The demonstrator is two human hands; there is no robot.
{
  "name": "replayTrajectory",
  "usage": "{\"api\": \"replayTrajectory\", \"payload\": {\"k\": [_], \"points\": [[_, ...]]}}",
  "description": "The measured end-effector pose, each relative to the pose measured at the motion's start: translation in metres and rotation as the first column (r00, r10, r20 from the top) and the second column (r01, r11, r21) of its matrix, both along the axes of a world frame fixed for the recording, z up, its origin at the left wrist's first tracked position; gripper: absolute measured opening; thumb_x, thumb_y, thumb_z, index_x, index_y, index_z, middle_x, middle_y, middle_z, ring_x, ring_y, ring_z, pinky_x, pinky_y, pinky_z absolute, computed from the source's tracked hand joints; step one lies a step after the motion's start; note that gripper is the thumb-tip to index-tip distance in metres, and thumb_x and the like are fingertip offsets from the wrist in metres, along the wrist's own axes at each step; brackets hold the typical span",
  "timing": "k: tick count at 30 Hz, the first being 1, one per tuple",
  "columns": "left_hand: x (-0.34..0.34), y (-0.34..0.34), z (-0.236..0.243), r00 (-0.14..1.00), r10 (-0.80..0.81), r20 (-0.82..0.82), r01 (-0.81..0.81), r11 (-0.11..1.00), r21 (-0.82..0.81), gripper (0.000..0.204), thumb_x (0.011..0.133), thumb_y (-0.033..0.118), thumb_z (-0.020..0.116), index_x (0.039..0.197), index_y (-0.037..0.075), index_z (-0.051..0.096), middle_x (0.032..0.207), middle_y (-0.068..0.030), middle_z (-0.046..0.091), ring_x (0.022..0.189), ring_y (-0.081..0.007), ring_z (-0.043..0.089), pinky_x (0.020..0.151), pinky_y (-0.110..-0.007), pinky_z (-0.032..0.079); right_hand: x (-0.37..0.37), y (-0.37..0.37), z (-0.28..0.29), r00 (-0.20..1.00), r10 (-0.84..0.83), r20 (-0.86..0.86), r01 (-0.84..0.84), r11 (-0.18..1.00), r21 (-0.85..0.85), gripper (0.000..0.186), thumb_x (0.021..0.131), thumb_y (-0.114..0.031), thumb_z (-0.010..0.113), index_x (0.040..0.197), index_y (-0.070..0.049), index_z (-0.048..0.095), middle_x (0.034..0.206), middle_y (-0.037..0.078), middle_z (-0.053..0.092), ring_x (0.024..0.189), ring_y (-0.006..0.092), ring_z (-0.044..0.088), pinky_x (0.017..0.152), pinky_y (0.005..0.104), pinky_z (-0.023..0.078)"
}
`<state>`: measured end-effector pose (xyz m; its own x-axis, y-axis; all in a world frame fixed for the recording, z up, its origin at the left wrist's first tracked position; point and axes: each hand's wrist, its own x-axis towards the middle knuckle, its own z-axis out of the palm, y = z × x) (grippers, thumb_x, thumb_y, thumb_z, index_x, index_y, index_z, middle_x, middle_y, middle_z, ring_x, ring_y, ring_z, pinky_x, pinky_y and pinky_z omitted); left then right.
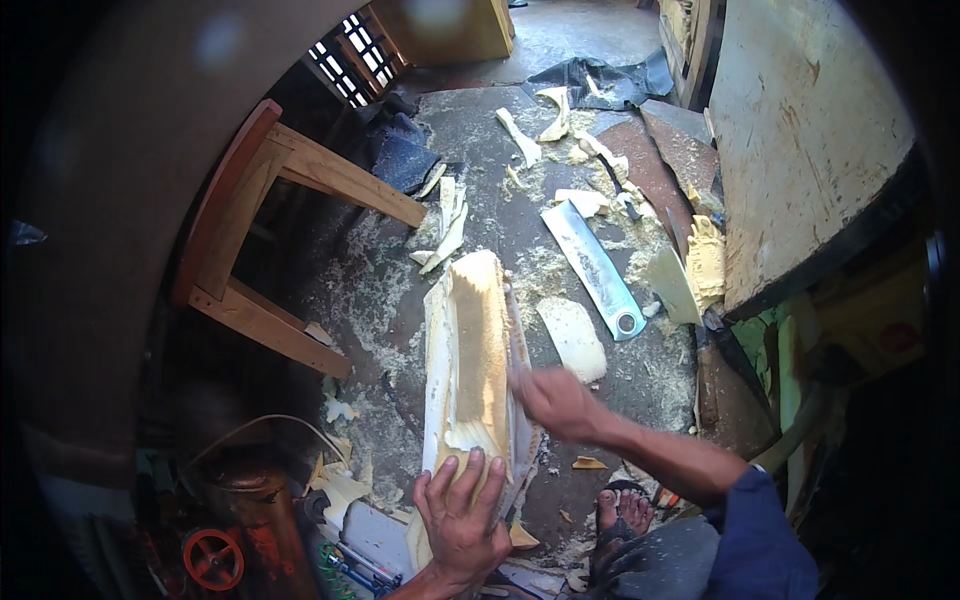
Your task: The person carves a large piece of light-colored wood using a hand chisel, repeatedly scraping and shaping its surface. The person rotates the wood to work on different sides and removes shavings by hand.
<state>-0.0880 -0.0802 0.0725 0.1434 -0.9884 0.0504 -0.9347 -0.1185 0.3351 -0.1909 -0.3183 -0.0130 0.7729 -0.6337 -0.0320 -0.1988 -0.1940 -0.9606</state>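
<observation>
A long yellowish foam block (467,340) with pale, ragged edges lies lengthwise on the debris-strewn floor. My left hand (465,510) presses on its near end, fingers spread and slightly bent. My right hand (555,400), motion-blurred and closed, is against the block's right side; what it holds is hidden. Right of the block are a pale foam offcut (572,340) and a long metal blade (592,267) with a ring at one end. A broad upright blade (672,285) stands farther right.
A wooden frame (245,320) stands at left, a worn panel (800,150) at right. Scraps (520,135) and dark sheeting (600,80) lie at the back. A rusty machine with a red wheel (212,558) is at lower left, beside my sandalled foot's side of the floor.
</observation>
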Motion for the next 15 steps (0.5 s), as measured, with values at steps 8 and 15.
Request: {"api": "replayTrajectory", "payload": {"k": [8, 15], "points": [[-0.010, 0.006, -0.001, 1.000, -0.019, 0.015, 0.019, 1.000, 0.007, 0.076, 0.070, 0.007, 0.069, 0.145, 0.018, 0.065, 0.150, -0.0081, 0.056, 0.140, -0.0334, 0.042, 0.114, -0.063, 0.027, 0.027, -0.042, -0.006, 0.925, -0.374, -0.061, 0.355, 0.800, 0.484, 0.073, 0.111, -0.062, 0.031, 0.125, 0.004, 0.060, 0.097, 0.013, 0.065, 0.071, 0.0238, 0.064, 0.065, 0.0410, 0.058], [-0.019, 0.002, 0.000, 0.994, -0.050, 0.097, 0.049, 0.999, 0.013, 0.077, 0.071, 0.009, 0.070, 0.146, 0.019, 0.063, 0.150, -0.0054, 0.055, 0.140, -0.0323, 0.041, 0.114, -0.061, 0.027, 0.012, -0.005, -0.036, 0.918, -0.389, -0.084, 0.392, 0.919, 0.032, 0.055, 0.113, -0.044, 0.037, 0.100, 0.001, 0.065, 0.074, 0.018, 0.065, 0.067, 0.0283, 0.062, 0.070, 0.0459, 0.052]]}}
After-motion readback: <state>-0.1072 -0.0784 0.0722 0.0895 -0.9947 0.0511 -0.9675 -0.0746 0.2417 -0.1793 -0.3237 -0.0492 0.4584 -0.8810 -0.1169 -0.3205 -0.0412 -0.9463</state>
